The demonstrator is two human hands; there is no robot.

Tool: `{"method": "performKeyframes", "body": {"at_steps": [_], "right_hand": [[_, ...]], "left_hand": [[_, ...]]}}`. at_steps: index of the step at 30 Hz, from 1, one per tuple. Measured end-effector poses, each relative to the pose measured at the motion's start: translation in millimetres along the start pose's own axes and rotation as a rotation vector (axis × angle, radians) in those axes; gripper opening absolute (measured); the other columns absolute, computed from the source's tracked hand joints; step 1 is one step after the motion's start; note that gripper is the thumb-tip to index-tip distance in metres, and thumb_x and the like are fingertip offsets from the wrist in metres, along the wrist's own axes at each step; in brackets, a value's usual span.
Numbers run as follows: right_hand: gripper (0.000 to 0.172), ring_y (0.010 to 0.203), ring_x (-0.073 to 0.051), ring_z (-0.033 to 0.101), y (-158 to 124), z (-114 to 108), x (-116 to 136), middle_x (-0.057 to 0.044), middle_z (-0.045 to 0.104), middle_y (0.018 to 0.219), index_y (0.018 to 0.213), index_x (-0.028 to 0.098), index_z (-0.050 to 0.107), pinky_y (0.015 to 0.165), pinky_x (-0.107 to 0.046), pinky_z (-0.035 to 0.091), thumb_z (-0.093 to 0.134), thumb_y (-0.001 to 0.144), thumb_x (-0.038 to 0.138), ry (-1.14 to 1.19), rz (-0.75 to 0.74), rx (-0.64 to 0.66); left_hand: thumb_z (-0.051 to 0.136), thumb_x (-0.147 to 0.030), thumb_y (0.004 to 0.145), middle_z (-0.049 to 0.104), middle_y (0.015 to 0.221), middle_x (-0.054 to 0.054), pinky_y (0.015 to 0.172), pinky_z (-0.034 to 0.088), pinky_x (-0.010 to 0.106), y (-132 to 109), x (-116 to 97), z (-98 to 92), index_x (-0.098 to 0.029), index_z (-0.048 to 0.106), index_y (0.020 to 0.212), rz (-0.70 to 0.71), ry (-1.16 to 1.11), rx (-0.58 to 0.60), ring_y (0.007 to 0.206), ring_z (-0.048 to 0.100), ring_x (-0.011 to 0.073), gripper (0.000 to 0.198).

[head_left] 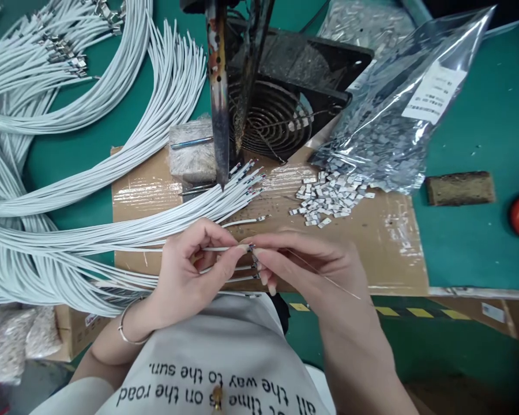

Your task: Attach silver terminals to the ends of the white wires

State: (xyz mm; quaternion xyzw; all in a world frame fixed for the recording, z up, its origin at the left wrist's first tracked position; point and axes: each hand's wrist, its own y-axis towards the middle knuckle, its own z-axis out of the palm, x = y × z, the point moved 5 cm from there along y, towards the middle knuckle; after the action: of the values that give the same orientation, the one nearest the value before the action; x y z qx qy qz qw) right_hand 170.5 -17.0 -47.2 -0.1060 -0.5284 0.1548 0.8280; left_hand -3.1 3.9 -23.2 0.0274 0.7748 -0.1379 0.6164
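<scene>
In the head view, a single white cable (216,249) is held level at the lower middle of the frame, just above the near edge of a cardboard sheet (384,230) laid on the green bench (480,242). The left hand (185,271) is closed on the cable, which is pinched between thumb and forefinger a little back from its end. The right hand (311,268) is closed at the cable's stripped tip, with the fingertips drawn together; what is pressed between them is too small to be made out. A thin strand (324,276) is seen running across the back of that hand towards the lower right.

As for progress, a bundle of cables (112,230) is fanned across the left half of the frame, and its bare ends are gathered at the middle of the cardboard below a dark upright tool (218,104); these are judged not yet fitted. At the upper left, cable ends with metal terminals (64,55) are seen, and these are judged finished. A pile of small metal pieces (328,199) is spilled on the cardboard right of centre, at the mouth of a clear bag (393,127) that is largely full, so a good deal is judged to remain. A fan grille (277,115) is seen behind the tool.
</scene>
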Motion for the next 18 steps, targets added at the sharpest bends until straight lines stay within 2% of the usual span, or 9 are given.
{"method": "performKeyframes", "body": {"at_steps": [6,10,15,18], "right_hand": [[0.017,0.056,-0.012,0.061,-3.8,4.6,11.0,0.0,0.071,0.071,0.094,0.029,0.089,0.047,-0.019,0.051,0.08,0.093,0.014,-0.099,-0.136,-0.084],[0.018,0.05,-0.011,0.06,-4.6,7.4,6.4,0.002,0.071,0.067,0.09,0.028,0.087,0.044,-0.019,0.05,0.08,0.092,0.011,-0.099,-0.191,-0.154],[0.014,0.043,-0.012,0.057,-4.2,20.9,-10.4,0.003,0.067,0.062,0.083,0.024,0.083,0.037,-0.02,0.049,0.078,0.091,0.013,-0.026,-0.241,-0.282],[0.02,0.05,-0.012,0.059,-7.0,26.4,-12.1,0.003,0.071,0.07,0.09,0.027,0.084,0.045,-0.021,0.051,0.076,0.092,0.009,-0.143,-0.376,-0.361]], "left_hand": [[0.08,-0.022,0.095,0.064,0.072,-0.002,0.045,0.032,0.021,-3.6,-2.6,1.1,-0.02,0.068,0.088,0.068,0.099,-0.035,0.055,0.048,0.0084,0.014],[0.072,-0.021,0.102,0.063,0.072,-0.003,0.049,0.037,0.02,-8.9,-0.6,6.8,-0.021,0.065,0.097,0.091,0.091,-0.04,0.055,0.047,0.0075,0.008],[0.059,-0.03,0.112,0.06,0.066,-0.005,0.048,0.038,0.02,-13.6,4.3,14.5,-0.022,0.057,0.102,-0.047,-0.135,-0.02,0.052,0.05,0.0086,0.013],[0.06,-0.035,0.111,0.058,0.063,-0.007,0.046,0.038,0.018,-9.2,1.1,15.1,-0.022,0.055,0.1,-0.117,-0.294,-0.014,0.049,0.05,0.0077,0.017]]}}
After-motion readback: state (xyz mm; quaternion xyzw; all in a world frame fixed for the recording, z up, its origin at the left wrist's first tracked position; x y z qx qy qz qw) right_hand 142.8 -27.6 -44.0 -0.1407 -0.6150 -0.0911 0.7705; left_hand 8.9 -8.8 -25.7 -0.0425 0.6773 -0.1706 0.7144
